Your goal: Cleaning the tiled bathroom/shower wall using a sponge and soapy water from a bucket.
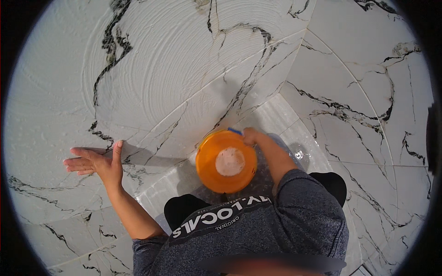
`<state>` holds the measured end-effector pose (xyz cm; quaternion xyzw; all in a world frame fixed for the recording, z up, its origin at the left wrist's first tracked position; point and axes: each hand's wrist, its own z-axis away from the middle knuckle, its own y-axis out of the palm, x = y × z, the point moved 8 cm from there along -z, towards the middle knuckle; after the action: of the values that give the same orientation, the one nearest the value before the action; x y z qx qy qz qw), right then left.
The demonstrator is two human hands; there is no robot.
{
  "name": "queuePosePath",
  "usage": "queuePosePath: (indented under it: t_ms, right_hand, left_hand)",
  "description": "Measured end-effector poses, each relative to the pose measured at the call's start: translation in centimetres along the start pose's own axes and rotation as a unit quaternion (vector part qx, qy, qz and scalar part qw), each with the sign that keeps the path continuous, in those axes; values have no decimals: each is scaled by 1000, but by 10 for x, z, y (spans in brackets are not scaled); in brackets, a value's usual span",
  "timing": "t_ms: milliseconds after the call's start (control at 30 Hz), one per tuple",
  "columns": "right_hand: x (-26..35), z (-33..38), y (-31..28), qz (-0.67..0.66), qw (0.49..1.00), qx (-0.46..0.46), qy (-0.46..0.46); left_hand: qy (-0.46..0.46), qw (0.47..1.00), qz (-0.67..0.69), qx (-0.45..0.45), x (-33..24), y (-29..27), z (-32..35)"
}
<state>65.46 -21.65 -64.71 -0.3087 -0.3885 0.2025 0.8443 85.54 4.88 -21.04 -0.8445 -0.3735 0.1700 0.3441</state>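
My left hand (99,163) is open at the left, thumb and fingers spread, close to the white marble-patterned wall. It holds nothing. My right hand (251,136) is closed at the far right rim of an orange bucket (202,161). From its fingers a narrow blue piece (235,131) sticks out over the rim; the rest of it is hidden, so its kind cannot be made out. Whitish, foamy liquid (230,161) lies in the bottom of the bucket, which is just in front of my body.
Curved streaks of white suds (161,69) cover the wall ahead. A second veined wall (350,101) meets it in a corner on the right. Below runs a wet, shiny light floor (281,115), with my dark knees (184,207) on either side of the bucket.
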Motion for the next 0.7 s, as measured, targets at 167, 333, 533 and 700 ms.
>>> queuePosePath:
  t_ms: [167,333,533,700]
  right_hand:
    - [-106,26,-77,-30,999,-15,34]
    - [-179,105,-137,-107,969,-16,223]
    - [-257,169,-143,-23,934,-167,314]
    - [-280,193,-148,-40,914,-93,392]
  left_hand:
    - [3,1000,13,3,-7,2,-2]
    - [2,1000,2,-4,1,2,2]
    - [3,1000,15,-18,-4,0,-2]
    - [5,1000,22,-21,-6,2,-3]
